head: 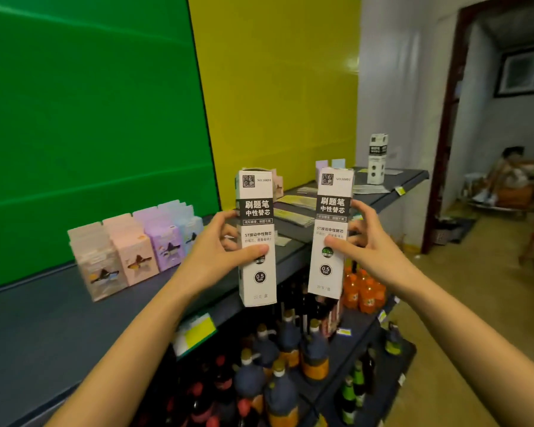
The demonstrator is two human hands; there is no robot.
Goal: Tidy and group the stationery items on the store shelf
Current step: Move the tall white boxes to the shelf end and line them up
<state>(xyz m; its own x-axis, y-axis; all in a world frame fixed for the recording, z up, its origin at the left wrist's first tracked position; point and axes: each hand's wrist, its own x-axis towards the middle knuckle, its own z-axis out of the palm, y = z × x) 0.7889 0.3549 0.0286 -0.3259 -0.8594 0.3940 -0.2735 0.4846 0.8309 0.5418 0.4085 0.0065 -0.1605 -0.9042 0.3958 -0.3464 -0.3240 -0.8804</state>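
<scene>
A green panel [90, 118] and a yellow panel [275, 87] are seen behind the fingers, filling the back of the view. A dark shelf [43, 318] is stretched beneath and beyond both hands, its front edge passing under the fingers. Dark bottles [278, 365] with orange labels are crowded on the lower tiers below the fingers, and orange bottles [364, 291] are seen under the fingers on the right side.

A row of pastel boxes [130, 254] (pink, lilac and pale blue, somewhat blurred) is stood on the shelf to the left of the fingers.

The left box [256, 217] and the right box [332, 208], both tall white refill cartons, are held upright in the air over the shelf edge, side by side and apart. The left box is gripped by the left hand [210, 257]: the thumb is pressed across its front and the other fingers are curled round its left edge. The right box is gripped likewise by the right hand [367, 241], thumb on the front, fingers wrapped round its right edge.

A third white box [377, 160] is stood upright on the shelf well beyond the right fingertips. Flat packets [293, 203] are laid on the shelf behind the fingers, seen between the two held boxes. A price label [198, 332] is fixed to the shelf edge below the left fingers.
</scene>
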